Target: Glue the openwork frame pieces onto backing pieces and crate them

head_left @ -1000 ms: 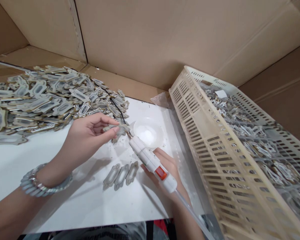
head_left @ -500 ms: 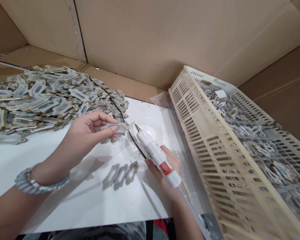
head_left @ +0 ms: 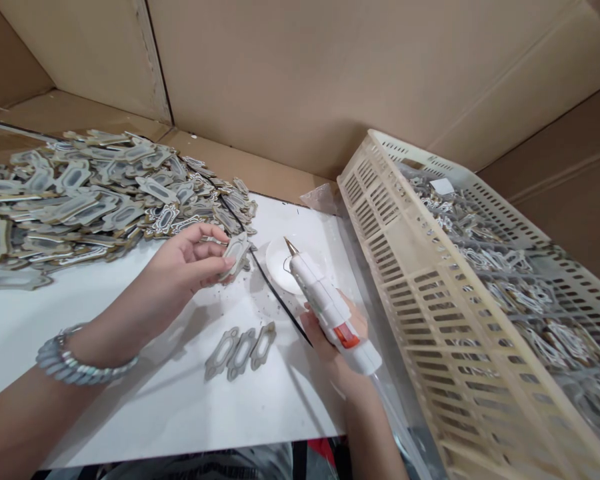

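Observation:
Between thumb and fingers, my left hand pinches a small grey frame-shaped plate by its edge, tilted above the white table. My right hand grips a white hot glue gun with a red switch; its metal tip points up and away from me, a short gap to the right of the plate. Below my left hand, three similar frame-shaped plates lie side by side on the table. A round white dish sits behind the gun's tip.
A large heap of the same plates covers the back left. On the right stands a cream slatted plastic crate holding many small white-edged pieces. Cardboard walls enclose the table; a black cable crosses it.
The glue gun has drawn back right and towards me, away from the plate. My left hand has turned the plate from lying level to a steeper tilt.

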Motion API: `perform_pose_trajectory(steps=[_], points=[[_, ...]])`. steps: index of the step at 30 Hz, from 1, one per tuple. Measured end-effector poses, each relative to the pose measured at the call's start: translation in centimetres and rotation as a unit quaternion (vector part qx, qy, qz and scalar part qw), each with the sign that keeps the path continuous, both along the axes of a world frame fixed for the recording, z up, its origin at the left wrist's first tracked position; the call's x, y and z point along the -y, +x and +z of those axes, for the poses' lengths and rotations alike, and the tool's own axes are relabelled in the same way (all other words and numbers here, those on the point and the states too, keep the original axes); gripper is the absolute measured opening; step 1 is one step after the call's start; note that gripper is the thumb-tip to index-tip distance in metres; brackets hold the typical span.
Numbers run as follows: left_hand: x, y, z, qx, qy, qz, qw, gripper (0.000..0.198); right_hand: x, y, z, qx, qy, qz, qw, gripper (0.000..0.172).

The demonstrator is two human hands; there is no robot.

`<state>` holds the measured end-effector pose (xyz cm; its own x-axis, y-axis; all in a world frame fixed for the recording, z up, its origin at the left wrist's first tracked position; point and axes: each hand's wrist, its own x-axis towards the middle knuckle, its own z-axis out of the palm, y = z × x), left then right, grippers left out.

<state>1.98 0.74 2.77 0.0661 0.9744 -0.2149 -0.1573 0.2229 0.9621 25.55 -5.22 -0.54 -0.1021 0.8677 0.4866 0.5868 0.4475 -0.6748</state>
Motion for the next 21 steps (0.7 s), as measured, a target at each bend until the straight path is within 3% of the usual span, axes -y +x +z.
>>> perform_pose_trajectory(steps=[5,15,21], points=[[-0.2,0.0,-0.4,-0.015,-0.014,0.001,1.0,0.063,0.0,0.0,0.0,0.006,0.018,0.029,0.999,0.017],[-0.5,-0.6,-0.9,-0.044,0.079,0.031,0.995,0.046,0.2,0.0,-0.3,-0.019,-0.061,0.159,0.985,0.028],[-0.4,-0.6,-1.0,-0.112,0.142,0.066,0.981,0.041,0.0,0.2,-1.4,-0.014,-0.081,0.18,0.98,0.022]])
